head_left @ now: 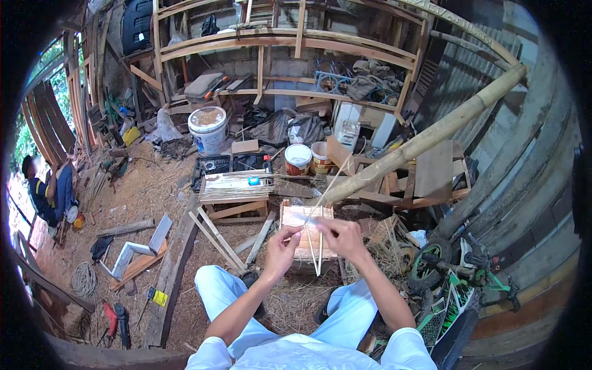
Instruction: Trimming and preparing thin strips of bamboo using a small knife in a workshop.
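Note:
In front of me, my left hand [282, 251] is closed, its thumb and fingers pinching a thin pale strip [320, 202] that looks like split bamboo or wood. The strip slants up and away to the right. My right hand [343, 239] is beside it with curled fingers; a pale blur lies between the hands, and what the fingers grip cannot be made out. Thin strip ends [319, 262] hang below the hands and meet in a narrow V. Beneath both hands is a small slatted wooden stand [291, 211], partly hidden by them.
A low wooden bench [237, 196] carries strips and a blue tape measure [253, 181]. Buckets [298, 159] stand beyond it. A thick bamboo pole [425, 135] slants across the right, above a small green bicycle [441, 262]. Power tools [122, 324] lie lower left. Another person [46, 191] sits far left.

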Demonstrator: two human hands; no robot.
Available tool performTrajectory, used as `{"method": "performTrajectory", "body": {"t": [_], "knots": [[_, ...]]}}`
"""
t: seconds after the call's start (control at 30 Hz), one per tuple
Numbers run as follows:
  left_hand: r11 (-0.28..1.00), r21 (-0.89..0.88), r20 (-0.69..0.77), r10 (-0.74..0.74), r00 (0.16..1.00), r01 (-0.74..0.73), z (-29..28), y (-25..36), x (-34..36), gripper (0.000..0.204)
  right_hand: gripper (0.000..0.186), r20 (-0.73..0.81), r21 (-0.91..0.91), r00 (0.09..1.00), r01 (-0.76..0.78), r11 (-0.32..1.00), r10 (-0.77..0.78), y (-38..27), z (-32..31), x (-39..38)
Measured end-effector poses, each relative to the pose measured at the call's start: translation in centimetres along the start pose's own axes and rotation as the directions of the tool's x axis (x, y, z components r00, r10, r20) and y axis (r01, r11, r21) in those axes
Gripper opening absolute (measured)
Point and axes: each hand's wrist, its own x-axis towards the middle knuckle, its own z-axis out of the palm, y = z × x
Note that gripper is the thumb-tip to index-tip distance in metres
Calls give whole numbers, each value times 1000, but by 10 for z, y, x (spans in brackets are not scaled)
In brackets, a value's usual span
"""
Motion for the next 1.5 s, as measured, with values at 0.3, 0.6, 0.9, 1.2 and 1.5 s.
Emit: {"method": "performTrajectory", "body": {"t": [0.3, 0.6, 0.9, 1.2, 1.5], "knots": [[996, 73, 27, 57, 998, -59, 0, -14, -12, 19, 38, -225, -89, 895, -413, 906, 386, 75, -49, 29], [981, 181, -79, 87, 993, -72, -2, 10, -6, 18, 23, 106, 97, 983, -158, 983, 148, -6, -4, 5], [976, 216, -44, 52, 998, -41, -13, -5, -17, 18, 32, -30, 162, 941, -327, 931, 336, 44, -37, 23], [998, 26, 38, 59, 998, -60, -20, -23, -11, 21, 35, -264, -46, 871, -440, 897, 413, 104, -53, 25], [836, -397, 149, -347, 926, 378, -37, -3, 0, 19, 26, -62, 240, 955, -268, 933, 291, 22, -8, 1]]}}
